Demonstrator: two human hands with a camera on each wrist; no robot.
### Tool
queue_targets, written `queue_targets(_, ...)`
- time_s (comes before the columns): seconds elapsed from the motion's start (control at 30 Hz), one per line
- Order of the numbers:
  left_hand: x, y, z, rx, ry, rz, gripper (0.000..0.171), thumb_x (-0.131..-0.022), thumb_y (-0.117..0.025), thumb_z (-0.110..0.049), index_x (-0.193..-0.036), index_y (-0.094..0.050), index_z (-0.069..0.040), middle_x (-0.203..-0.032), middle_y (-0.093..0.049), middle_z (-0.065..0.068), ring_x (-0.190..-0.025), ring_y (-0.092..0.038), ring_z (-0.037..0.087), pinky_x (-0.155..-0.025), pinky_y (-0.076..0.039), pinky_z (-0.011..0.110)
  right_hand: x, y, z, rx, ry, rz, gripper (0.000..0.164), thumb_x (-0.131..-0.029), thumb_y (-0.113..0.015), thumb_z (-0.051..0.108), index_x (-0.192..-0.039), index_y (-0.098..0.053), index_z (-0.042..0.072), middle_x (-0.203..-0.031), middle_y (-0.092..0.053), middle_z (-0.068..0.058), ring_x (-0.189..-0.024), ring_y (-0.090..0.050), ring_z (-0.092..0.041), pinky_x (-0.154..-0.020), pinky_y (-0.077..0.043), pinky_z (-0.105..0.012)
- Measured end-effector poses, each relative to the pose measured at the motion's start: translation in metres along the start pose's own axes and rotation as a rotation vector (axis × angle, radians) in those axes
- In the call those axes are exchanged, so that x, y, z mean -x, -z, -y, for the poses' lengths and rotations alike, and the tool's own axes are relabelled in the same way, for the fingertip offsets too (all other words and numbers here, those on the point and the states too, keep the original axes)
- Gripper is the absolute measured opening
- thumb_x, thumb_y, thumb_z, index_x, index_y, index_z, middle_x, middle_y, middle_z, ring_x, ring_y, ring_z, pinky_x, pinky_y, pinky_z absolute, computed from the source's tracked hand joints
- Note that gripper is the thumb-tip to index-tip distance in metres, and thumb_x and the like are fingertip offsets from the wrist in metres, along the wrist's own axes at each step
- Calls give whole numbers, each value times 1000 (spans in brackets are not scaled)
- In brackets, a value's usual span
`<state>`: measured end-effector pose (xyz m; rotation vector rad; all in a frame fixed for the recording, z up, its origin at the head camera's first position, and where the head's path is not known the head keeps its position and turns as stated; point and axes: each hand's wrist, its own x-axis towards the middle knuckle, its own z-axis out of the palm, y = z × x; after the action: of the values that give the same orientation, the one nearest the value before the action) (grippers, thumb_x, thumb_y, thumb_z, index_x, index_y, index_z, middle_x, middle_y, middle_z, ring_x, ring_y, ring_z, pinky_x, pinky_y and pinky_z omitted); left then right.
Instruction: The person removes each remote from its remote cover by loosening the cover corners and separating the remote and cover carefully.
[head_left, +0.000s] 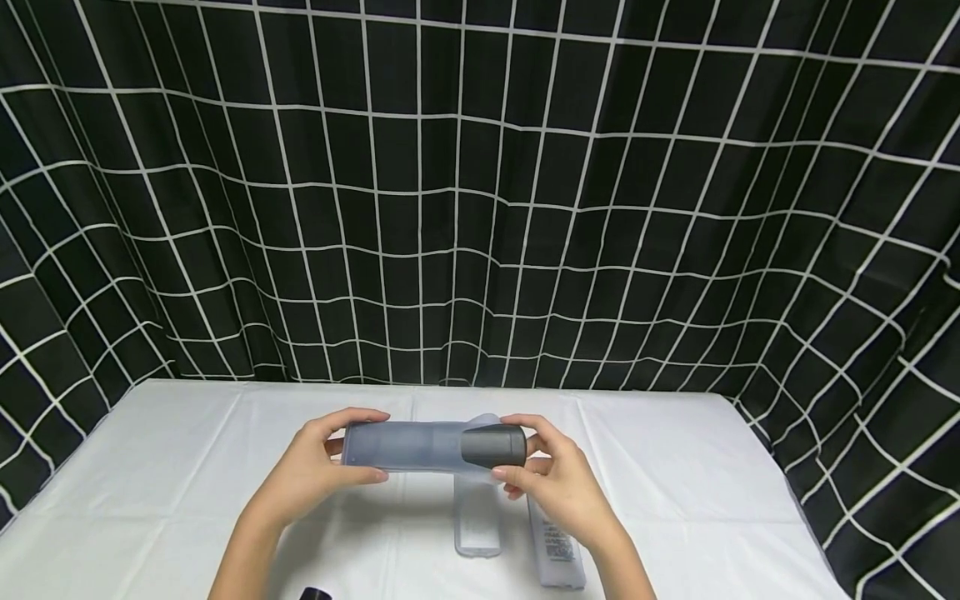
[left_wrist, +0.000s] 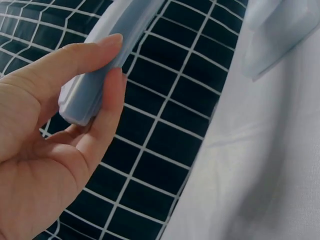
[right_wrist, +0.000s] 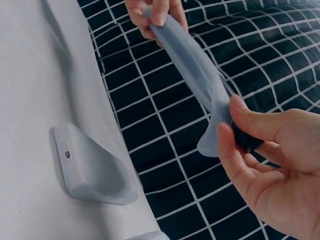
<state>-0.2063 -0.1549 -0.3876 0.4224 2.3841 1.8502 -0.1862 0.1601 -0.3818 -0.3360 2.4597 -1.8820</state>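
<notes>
Passage is offered over cloth (head_left: 690, 475) at frame right; centre is blocked by bluish sleeve (head_left: 405, 446), lower centre by cases (head_left: 477, 517).

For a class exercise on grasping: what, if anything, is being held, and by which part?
A translucent blue-grey case, by both ends: left grip at the plain end, right grip at the end with the dark piece.
</notes>
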Motion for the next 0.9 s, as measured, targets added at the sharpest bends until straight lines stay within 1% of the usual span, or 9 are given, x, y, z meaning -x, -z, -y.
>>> queue_targets(0.23,1,3,-1,63,15,12,65,-76,-91,-3,-137,-67,-4,-138,-64,20,-103,-73,26,-83,-60,33,0,2,0,-76,-11,14,60,-87,-79,-4,-143,-56,0,-96,-60,-13,-68,-73,-17,-70,-64,-32)
queue_targets(0.43,2,7,0,98,18,20,67,-76,-90,-2,-139,-66,-2,-138,-64,21,-103,-74,24,-83,-62,32,-1,1,-2,-130,8,43,61,-88,-78,-5,-144,-52,-4,-96,-61,-11,-68,-72,-15,-71,-65,-33)
queue_targets(0.7,1,9,-1,120,20,27,67,-77,-90,-2,-139,-65,-1,-137,-66,21,-103,-74,23,-84,-62,32,-2,4,-1,-117,-12,26,60,-87,-78,-7,-143,-54,-3,-95,-61,-12,-67,-72,-15,-70,-65,-32)
queue_targets(0.9,2,9,-1,122,25,23,68,-76,-91,-2,-139,-66,-1,-137,-65,20,-103,-74,23,-84,-62,31,-2,5,-1,-114,-11,35,60,-87,-77,-6,-142,-54,-4,-94,-61,-13,-67,-71,-14,-69,-64,-31)
